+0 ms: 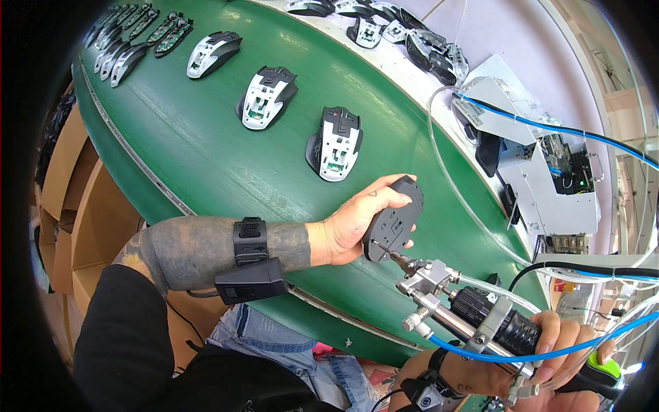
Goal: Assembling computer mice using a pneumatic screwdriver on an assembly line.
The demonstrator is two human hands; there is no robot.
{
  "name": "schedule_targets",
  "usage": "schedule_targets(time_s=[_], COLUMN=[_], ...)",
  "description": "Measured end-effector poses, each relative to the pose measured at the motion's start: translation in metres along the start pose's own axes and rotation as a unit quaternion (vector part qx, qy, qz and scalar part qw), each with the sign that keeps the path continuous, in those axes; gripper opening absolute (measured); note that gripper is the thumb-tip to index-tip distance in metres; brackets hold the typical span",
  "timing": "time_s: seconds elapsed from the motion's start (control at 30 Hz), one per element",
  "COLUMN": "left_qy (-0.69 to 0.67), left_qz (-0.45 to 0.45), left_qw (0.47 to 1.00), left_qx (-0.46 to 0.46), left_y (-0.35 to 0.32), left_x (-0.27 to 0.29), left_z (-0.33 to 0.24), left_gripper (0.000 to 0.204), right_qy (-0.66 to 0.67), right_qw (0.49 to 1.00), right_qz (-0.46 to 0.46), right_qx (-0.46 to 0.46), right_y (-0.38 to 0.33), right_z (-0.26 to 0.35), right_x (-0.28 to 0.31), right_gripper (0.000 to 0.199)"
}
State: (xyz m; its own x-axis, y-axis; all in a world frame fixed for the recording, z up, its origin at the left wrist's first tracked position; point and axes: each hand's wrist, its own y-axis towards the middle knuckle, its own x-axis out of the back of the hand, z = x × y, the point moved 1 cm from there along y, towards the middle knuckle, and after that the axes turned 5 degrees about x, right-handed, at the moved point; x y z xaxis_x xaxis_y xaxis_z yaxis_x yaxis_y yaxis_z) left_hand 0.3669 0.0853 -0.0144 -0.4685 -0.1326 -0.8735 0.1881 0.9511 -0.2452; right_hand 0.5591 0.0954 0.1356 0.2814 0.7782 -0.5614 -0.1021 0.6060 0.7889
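Note:
My left hand (pixel 351 221) grips a black computer mouse (pixel 397 223) turned underside up, with the thumb over its near side and fingertips showing beyond its far edge. Against the mouse's lower end rests the tip of a powered screwdriver (pixel 467 312), a metal and black tool fitted with hoses. Wrapped round the rear of that screwdriver is my right hand (pixel 559 350); hoses cross in front of some fingers. Just beyond the left hand stands a black-and-white mouse (pixel 336 145) with its top partly uncovered and a green board showing inside.
More part-built mice (pixel 268 99) and circuit boards (pixel 173 38) line the green belt (pixel 199 130). Shells and parts (pixel 436 55) crowd the white ledge behind. At right stand a white machine (pixel 559 189) and a blue air hose (pixel 522 358). Cardboard boxes (pixel 96 230) sit at left.

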Motion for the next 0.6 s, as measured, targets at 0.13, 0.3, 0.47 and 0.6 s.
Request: schedule_targets(time_s=[0.13, 0.3, 0.47, 0.6], left_qy=[-0.014, -0.032, 0.659, 0.780], left_qz=[0.028, 0.009, -0.019, -0.188], left_qw=[0.999, 0.999, 0.709, 0.442], left_qx=[0.007, 0.008, -0.252, -0.400], left_y=[0.004, -0.002, 0.005, 0.010], left_x=[-0.012, -0.012, -0.004, 0.002], left_z=[0.004, 0.007, 0.000, -0.040], left_gripper=[0.052, 0.049, 0.048, 0.060], right_qy=[-0.185, -0.259, -0.281, -0.302], right_qw=[0.980, 0.950, 0.951, 0.952], right_qz=[0.013, 0.078, -0.050, -0.045], right_qx=[-0.075, -0.154, -0.116, -0.021], right_y=[0.014, 0.027, 0.034, 0.042], right_z=[-0.006, -0.004, 0.033, 0.061], right_x=[-0.038, -0.036, -0.042, -0.030], right_gripper=[0.043, 0.048, 0.039, 0.044])
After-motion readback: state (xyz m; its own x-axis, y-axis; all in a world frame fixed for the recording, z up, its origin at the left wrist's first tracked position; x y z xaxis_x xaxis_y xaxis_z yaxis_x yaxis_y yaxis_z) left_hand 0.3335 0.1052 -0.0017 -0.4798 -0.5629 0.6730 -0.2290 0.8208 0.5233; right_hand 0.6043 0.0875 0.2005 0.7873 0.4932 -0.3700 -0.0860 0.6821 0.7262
